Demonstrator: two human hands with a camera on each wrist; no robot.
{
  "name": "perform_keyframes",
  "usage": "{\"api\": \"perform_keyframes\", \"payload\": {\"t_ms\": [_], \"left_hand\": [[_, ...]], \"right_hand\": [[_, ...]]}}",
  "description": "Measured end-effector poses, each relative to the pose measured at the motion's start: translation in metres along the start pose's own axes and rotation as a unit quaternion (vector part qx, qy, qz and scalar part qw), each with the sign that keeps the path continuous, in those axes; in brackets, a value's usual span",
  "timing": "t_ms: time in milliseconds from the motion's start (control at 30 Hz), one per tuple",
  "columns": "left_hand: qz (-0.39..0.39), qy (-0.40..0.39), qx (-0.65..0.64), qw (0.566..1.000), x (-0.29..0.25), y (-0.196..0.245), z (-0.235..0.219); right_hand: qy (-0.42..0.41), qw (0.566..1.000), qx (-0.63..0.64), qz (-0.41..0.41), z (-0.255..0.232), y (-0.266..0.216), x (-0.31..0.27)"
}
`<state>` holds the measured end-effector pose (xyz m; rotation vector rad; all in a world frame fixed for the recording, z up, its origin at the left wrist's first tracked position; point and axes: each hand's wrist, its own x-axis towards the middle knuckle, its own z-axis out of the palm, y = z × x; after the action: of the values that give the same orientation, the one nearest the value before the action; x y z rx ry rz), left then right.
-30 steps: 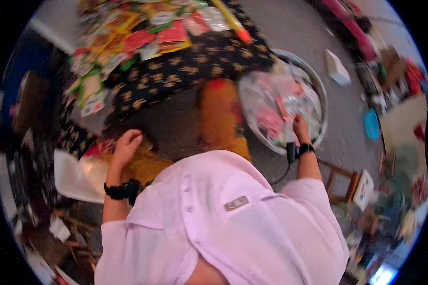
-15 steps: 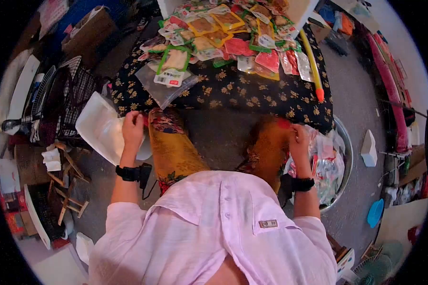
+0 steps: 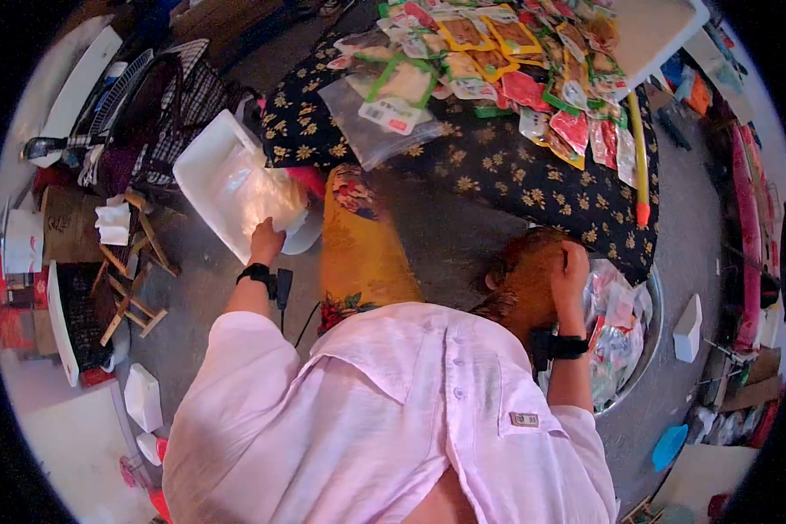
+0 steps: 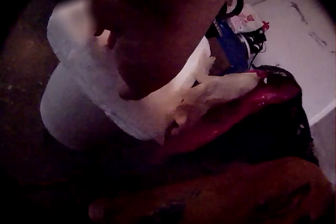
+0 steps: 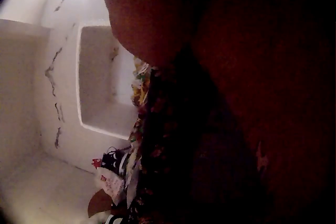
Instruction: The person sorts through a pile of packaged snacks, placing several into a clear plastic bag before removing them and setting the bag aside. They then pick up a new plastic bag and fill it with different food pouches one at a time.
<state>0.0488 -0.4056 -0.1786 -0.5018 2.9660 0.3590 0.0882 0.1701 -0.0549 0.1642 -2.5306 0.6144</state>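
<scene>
My left hand (image 3: 268, 240) reaches over the near rim of a white foam box (image 3: 205, 188), its fingertips at the clear plastic bags (image 3: 266, 194) lying inside. In the dark left wrist view the same hand overlaps the box, and whether the fingers pinch a bag I cannot tell. My right hand (image 3: 570, 275) is by the right knee, fingers loosely curled and nothing visible in them. Beside it stands a metal basin (image 3: 656, 336) filled with packaged items in clear and printed plastic (image 3: 616, 319). Packaged snacks (image 3: 498, 52) are heaped on the table.
A dark flowered cloth (image 3: 489, 188) covers the table. On it lie a clear zip bag (image 3: 375, 140) and a yellow stick with an orange tip (image 3: 639, 166). A small wooden stool (image 3: 135, 288) stands on the left; a white foam piece (image 3: 688, 329) lies right of the basin.
The right hand has come from over the basin back to the right knee. The left hand has moved from beside the left knee to the foam box. The head view has swung left.
</scene>
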Motion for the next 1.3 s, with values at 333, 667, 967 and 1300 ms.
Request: {"api": "perform_keyframes", "payload": {"t_ms": [333,667,967,1300], "left_hand": [[-0.007,0.012,0.036,0.999,0.011,-0.002,-0.009],[0.091,-0.039,-0.178,0.979,-0.005,0.016,-0.077],[0.287,-0.315,-0.596,0.680,-0.105,0.220,-0.192],[0.126,-0.549,-0.721,0.402,-0.090,0.306,-0.128]], "right_hand": [[-0.013,1.000,-0.013,0.000,0.001,0.001,0.001],[-0.016,0.999,0.017,0.046,-0.003,0.001,-0.004],[-0.127,0.791,0.534,0.270,0.001,-0.086,0.039],[-0.254,0.457,0.804,0.284,-0.004,-0.116,0.059]]}}
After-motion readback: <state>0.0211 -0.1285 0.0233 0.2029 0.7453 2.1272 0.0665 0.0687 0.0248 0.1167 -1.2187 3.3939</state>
